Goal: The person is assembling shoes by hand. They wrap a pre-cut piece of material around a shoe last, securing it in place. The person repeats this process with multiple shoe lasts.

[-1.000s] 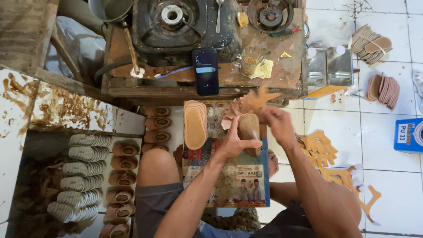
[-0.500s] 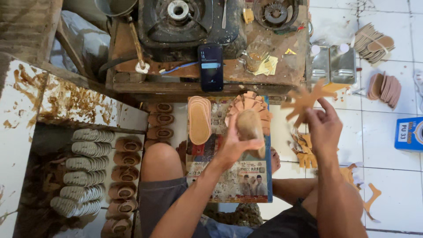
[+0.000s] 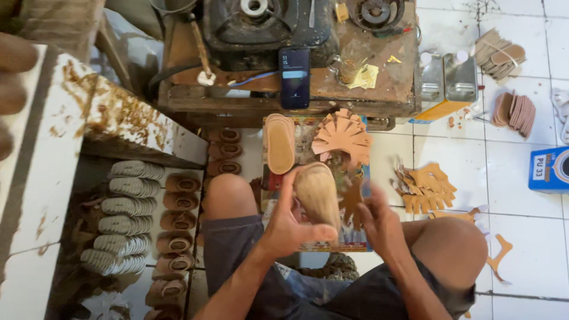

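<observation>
— Now, what has changed?
— Right hand [image 3: 379, 222] has come back from the tan cutouts [image 3: 425, 188], gripping, seemingly, one blurred piece [image 3: 354, 201]; left hand [image 3: 290, 222] grasps the shoe last [image 3: 317, 192] above the lap. Stacked soles [image 3: 280, 142] lie beyond.

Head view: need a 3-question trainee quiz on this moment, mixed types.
1. True or false: the left hand holds a tan sole-shaped piece.
2. What lies nearest the right hand? A) blue box B) brown strap cutout C) metal cans
3. Where is the phone?

Key:
1. True.
2. B. The cutout is blurred; whether it is gripped is unclear.
3. Propped on the front edge of the wooden bench, below the stove.
</observation>
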Motion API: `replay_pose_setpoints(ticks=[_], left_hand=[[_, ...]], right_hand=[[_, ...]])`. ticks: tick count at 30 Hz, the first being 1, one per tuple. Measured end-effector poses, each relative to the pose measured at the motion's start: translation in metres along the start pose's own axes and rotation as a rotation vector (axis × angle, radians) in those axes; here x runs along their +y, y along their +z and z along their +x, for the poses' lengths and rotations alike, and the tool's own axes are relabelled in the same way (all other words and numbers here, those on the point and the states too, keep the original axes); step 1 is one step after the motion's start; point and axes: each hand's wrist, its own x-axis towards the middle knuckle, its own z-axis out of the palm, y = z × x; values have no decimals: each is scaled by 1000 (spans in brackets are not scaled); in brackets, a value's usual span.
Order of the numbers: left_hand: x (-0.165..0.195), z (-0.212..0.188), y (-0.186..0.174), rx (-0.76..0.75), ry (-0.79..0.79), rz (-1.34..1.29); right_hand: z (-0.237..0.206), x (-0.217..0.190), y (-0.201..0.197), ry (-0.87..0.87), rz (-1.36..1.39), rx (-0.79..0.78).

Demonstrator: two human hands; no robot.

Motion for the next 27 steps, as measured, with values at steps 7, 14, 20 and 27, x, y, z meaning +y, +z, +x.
replay_pose_setpoints(ticks=[7, 14, 20, 27], left_hand=[[16, -34, 17, -61, 4, 7], [-9, -42, 2, 22, 54, -82], [-16, -26, -50, 226, 62, -29], [-1, -18, -99, 268, 137, -131]], right_hand=[[-60, -39, 13, -107, 194, -62], [-65, -44, 10, -302, -62, 94], [-36, -32, 43, -616, -595, 222], [3, -34, 56, -461, -167, -141]])
